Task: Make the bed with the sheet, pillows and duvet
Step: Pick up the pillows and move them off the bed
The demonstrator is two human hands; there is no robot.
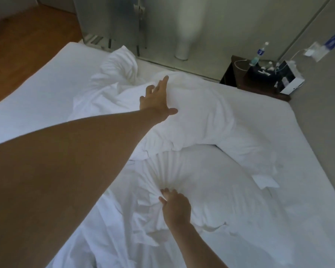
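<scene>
A white bed (37,105) fills most of the view, covered with a smooth sheet on its left part. A crumpled white duvet (112,80) is heaped across the middle. A white pillow (197,113) lies on the heap, and a second pillow (211,182) lies nearer me. My left hand (157,99) stretches far out with fingers spread, over the edge of the far pillow. My right hand (175,206) grips a bunched fold of white fabric at the near pillow's edge, with creases radiating from the grip.
A dark bedside table (240,82) stands at the far right corner with a water bottle (259,53), a black and white box (288,82) and white cables. Frosted glass panels (108,22) run behind the bed. Wooden floor (27,41) lies at the left. A grey wall (321,120) borders the right.
</scene>
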